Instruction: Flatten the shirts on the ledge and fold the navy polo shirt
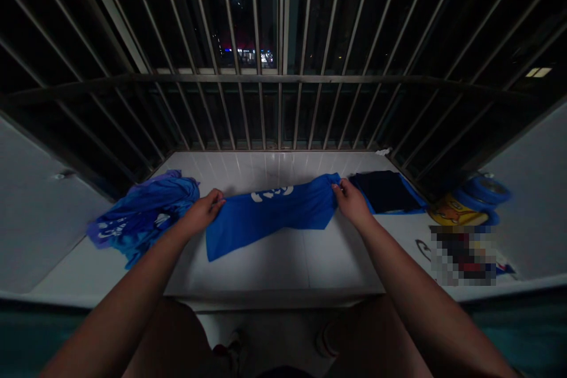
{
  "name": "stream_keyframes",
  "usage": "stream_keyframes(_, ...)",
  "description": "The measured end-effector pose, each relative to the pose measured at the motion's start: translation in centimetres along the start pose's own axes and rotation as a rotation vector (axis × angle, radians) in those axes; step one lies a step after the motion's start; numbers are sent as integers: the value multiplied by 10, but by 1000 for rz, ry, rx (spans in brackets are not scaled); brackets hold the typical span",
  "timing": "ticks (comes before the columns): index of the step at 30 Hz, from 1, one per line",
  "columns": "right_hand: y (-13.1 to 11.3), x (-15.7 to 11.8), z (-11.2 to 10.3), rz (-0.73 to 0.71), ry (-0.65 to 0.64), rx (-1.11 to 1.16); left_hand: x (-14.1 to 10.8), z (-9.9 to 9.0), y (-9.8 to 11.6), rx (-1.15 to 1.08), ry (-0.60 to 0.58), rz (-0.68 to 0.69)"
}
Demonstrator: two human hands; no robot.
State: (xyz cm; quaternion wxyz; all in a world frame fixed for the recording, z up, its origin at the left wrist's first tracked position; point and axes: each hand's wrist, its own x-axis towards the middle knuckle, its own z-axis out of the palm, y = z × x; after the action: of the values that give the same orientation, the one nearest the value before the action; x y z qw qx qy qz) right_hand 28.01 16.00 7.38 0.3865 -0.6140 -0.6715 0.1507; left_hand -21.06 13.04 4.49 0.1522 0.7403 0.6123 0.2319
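Over the smooth white ledge (274,274), the left hand (204,212) and right hand (353,199) each pinch 1 upper corner of a blue, white-printed fabric piece (274,218) (straightening-out step, I reckon), so the next move probably calls for even tension, with grey metal bars (336,78) behind.

Dim scene, distorted, soft edges.

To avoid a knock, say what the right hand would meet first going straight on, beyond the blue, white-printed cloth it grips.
The right hand would likely meet the grey metal bars behind the white ledge; depth is unclear.
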Motion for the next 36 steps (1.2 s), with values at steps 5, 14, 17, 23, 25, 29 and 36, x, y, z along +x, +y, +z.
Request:
stream_keyframes(5, -28, 77, -36, -27, 106, 1, 71, -72, 46, 215, 264, 39)
stream_keyframes(14, 25, 0, -71, -189, 177, 44, 14, -56, 60, 317, 224, 306)
stream_keyframes(17, 77, -66, -49, -214, -12, -26, -39, 8, 36, 259, 13, 269)
stream_keyframes(23, 115, -150, -2, -27, -282, -372, -108, 87, 17, 75, -69, 159)
stream_keyframes(25, 98, -151, 10, -65, -288, -386, -107, 87, 21, -17, 10, 104)
stream_keyframes(29, 58, -123, 39, -169, -301, -362, -73, 65, 38, -142, 123, 44)
stream_keyframes(36, 39, -46, 84, -156, -430, -403, -12, 16, 77, -158, 220, 108)
